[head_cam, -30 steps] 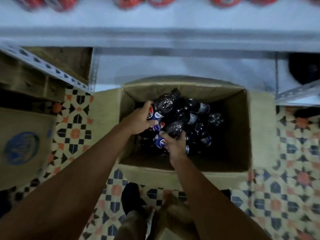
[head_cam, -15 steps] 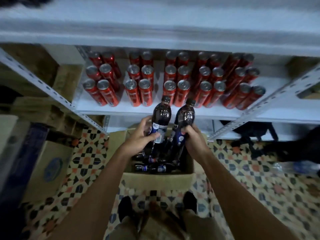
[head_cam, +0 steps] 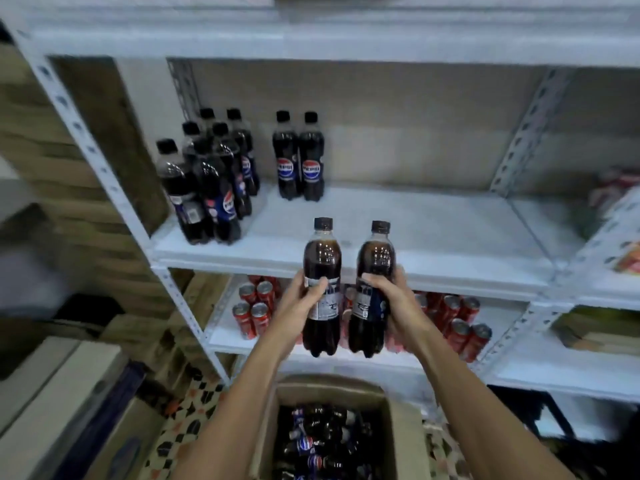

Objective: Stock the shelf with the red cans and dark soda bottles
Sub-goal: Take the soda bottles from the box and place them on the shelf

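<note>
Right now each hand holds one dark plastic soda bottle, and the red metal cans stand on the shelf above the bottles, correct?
Not quite: in the head view the red metal cans stand on the shelf below the shelved dark plastic soda bottles. Left hand and right hand each hold one.

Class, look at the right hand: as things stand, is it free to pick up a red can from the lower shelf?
Probably not. The right hand already grips a dark bottle, so its grip is taken, though the red cans stand unblocked just behind it.
</note>
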